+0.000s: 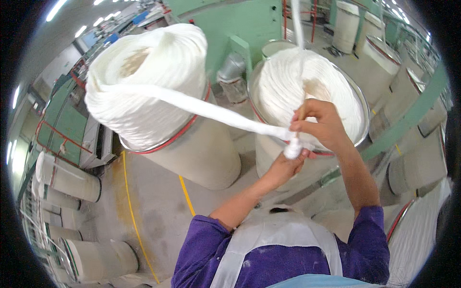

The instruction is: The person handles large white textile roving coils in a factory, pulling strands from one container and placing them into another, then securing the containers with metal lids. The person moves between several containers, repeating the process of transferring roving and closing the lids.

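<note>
A thick white fibre sliver (pixel 206 109) stretches from the big coil (pixel 158 103) overflowing the left can to my hands. My left hand (pixel 287 168), palm turned up, is closed around the sliver's bunched white end (pixel 292 150). Just above it, my right hand (pixel 321 126) pinches a thin brownish stick (pixel 301 114), whose lower part meets the bunched fibre. Both hands are over the near rim of the right can (pixel 273 163), in front of its lower white coil (pixel 283 79). Fingers partly hide how stick and fibre join.
Another sliver strand (pixel 297 24) runs upward from the right can. Behind the cans stands a green machine panel (pixel 230 19), with a small bin (pixel 234 89) before it. A green rail (pixel 408 122) crosses at right. More cans (pixel 103 259) line both sides. Yellow lines (pixel 129 206) mark the floor.
</note>
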Motion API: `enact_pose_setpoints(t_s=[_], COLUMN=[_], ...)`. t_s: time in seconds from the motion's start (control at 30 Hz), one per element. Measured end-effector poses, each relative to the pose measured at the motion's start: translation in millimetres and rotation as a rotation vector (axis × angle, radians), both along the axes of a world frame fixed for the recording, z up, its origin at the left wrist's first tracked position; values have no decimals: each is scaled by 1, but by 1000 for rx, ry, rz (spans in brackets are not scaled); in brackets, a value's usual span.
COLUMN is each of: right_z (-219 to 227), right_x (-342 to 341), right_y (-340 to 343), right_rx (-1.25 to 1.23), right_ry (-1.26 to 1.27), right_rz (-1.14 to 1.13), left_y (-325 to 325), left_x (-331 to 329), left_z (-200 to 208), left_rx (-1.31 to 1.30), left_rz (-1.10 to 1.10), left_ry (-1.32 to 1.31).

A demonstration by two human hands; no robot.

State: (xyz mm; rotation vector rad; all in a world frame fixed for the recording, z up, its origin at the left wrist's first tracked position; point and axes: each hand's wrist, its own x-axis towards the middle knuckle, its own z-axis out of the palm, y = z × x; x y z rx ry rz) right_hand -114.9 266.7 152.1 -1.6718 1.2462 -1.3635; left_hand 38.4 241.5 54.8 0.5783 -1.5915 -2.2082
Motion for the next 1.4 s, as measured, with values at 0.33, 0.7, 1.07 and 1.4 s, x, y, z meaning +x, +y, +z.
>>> enact_pose_setpoints(t_s=[0.33,0.7,1.07,1.4], right_z=[-57,-167,-284,-408], right_x=[15,5,113,217], right_y=[28,131,267,515], right_rx=[480,54,650,1065], right_ry=[380,-412,296,391], right_rz=[-11,-976,-725,-856], left_y=[-14,-98,57,377], left_x=[46,122,5,-20], left_z=[-55,-186,-266,-290], left_rx=[180,453,-1472,-1469], left_rz=[-32,557,-1455,-1780], left_ry=[240,-46,-384,313])
